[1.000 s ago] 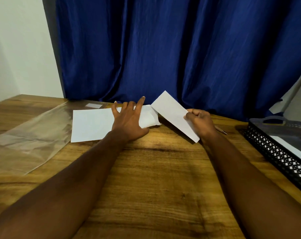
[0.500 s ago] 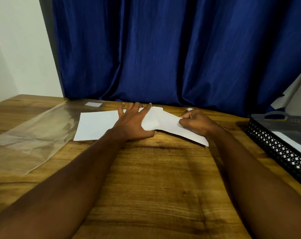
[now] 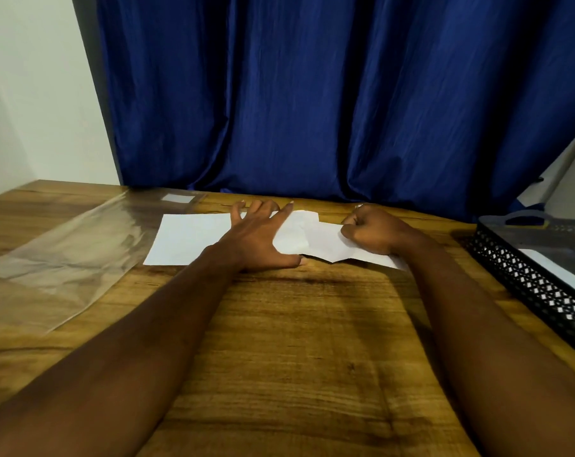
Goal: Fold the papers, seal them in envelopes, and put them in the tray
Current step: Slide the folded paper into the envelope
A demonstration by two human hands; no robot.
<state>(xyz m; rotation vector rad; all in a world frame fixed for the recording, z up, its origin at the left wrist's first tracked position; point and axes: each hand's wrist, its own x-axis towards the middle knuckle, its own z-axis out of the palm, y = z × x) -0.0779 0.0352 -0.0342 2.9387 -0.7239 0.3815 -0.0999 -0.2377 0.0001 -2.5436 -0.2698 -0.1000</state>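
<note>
A white envelope point(image 3: 187, 237) lies flat on the wooden table point(image 3: 296, 341), its flap end point(image 3: 294, 235) open to the right. My left hand point(image 3: 259, 239) presses flat on the envelope with fingers spread. My right hand point(image 3: 375, 230) grips a folded white paper point(image 3: 325, 244) with curled fingers, and the paper's left end meets the envelope's flap. A black mesh tray point(image 3: 523, 278) stands at the right edge with a white envelope point(image 3: 556, 272) inside it.
A clear plastic sleeve point(image 3: 58, 258) with a small white label point(image 3: 177, 198) lies at the left. A blue curtain point(image 3: 312, 94) hangs behind the table. Bare wood stretches in front of my hands.
My right hand has lowered the folded paper from a raised tilt down onto the table and slid it left to the envelope's flap. My left hand stayed pressed on the envelope.
</note>
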